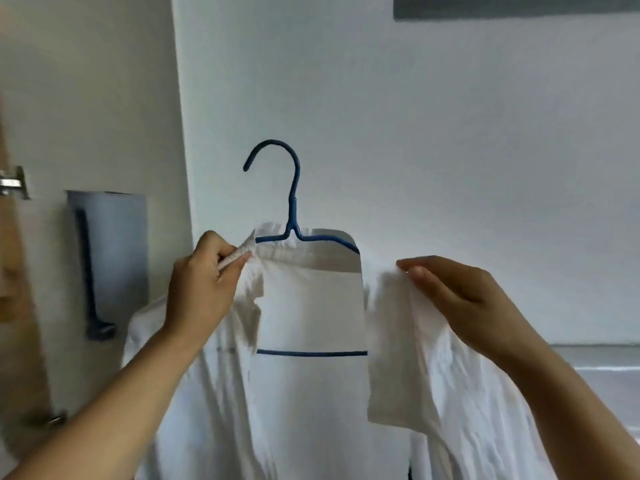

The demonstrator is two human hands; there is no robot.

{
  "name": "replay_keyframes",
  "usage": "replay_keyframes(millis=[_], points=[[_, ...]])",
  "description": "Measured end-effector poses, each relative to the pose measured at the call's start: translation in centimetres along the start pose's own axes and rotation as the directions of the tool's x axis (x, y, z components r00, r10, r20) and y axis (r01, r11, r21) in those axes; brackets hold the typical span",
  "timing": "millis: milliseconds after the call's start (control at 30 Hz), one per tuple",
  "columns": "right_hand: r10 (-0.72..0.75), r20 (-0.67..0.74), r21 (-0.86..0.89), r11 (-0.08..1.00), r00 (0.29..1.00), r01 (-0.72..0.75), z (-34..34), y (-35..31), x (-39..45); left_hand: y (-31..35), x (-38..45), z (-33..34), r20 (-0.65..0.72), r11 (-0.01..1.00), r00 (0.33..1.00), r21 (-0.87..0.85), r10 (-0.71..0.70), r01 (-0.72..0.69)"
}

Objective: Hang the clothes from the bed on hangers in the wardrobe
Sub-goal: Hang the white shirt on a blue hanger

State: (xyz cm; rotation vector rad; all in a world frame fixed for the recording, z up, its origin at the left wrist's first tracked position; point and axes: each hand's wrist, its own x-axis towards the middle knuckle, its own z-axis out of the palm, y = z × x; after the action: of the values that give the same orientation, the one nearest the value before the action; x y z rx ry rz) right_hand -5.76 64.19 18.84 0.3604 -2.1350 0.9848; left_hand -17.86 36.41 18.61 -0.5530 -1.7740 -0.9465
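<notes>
Head view: we pinch the white shirt (311,393) with left hand (204,282) and right hand (450,292), half-dressed on the blue hanger (294,202); wardrobe hanging remains.

Bare wall (450,133) behind hanger hook (277,161)

Two bare forearms in view, entering from 7 and 5 o'clock. No sleeves reaching the visible forearms or wrists. Left hand (204,282) and right hand (457,299) ungloved. Short, unpainted nails on visible fingertips.
</notes>
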Motion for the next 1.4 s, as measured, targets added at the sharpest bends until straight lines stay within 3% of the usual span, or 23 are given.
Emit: replay_keyframes(millis=[133, 233, 367, 533, 600, 733, 867, 1033, 1167, 1267, 1400], points=[[-0.100, 0.178, 0.121, 0.990, 0.979, 0.079, 6.8, -2.5, 1.4, -3.1, 0.0, -8.3, 0.039, 0.994, 0.993, 0.002, -0.110, 0.110], [-0.141, 0.126, 0.271, 0.957, 0.982, 0.102, 11.8, -4.1, 1.9, -4.7, -0.3, -13.1, 0.103, 0.981, 0.977, 0.067, -0.188, 0.182], [-0.168, 0.180, 0.417, 0.906, 0.969, 0.080, 18.0, -7.1, 2.9, -5.6, -0.7, -19.1, 0.059, 0.970, 0.985, 0.190, -0.164, 0.150], [-0.257, 0.227, 0.530, 0.842, 0.939, 0.102, 25.2, -12.1, 3.9, -7.9, -1.1, -24.7, 0.007, 0.941, 0.960, 0.198, -0.282, 0.275], [-0.300, 0.215, 0.537, 0.831, 0.929, 0.144, 28.1, -14.1, 4.3, -9.7, -1.1, -27.1, -0.053, 0.904, 0.977, 0.371, -0.206, 0.211], [-0.379, 0.169, 0.537, 0.809, 0.910, 0.238, 33.6, -17.6, 5.6, -12.7, -0.3, -31.1, -0.052, 0.730, 0.997, 0.679, -0.060, 0.079], [-0.426, 0.164, 0.511, 0.808, 0.890, 0.293, 37.9, -19.9, 7.3, -15.2, 0.9, -32.2, -0.242, 0.824, 0.956, 0.497, -0.168, 0.271], [-0.482, 0.226, 0.486, 0.809, 0.847, 0.331, 40.3, -21.1, 8.9, -18.0, 2.5, -31.9, -0.443, 0.789, 0.820, 0.323, -0.362, 0.523], [-0.543, 0.423, 0.583, 0.776, 0.726, 0.241, 40.4, -20.9, 10.3, -19.2, 2.8, -31.8, -0.444, 0.789, 0.809, 0.296, -0.385, 0.538], [-0.579, 0.625, 0.730, 0.670, 0.523, -0.130, 39.5, -20.0, 10.8, -19.9, 2.3, -31.2, -0.420, 0.785, 0.821, 0.318, -0.386, 0.531], [-0.634, 0.724, 0.671, 0.557, 0.270, -0.490, 38.7, -17.3, 10.9, -20.9, 1.7, -29.3, -0.406, 0.777, 0.793, 0.255, -0.455, 0.576]])
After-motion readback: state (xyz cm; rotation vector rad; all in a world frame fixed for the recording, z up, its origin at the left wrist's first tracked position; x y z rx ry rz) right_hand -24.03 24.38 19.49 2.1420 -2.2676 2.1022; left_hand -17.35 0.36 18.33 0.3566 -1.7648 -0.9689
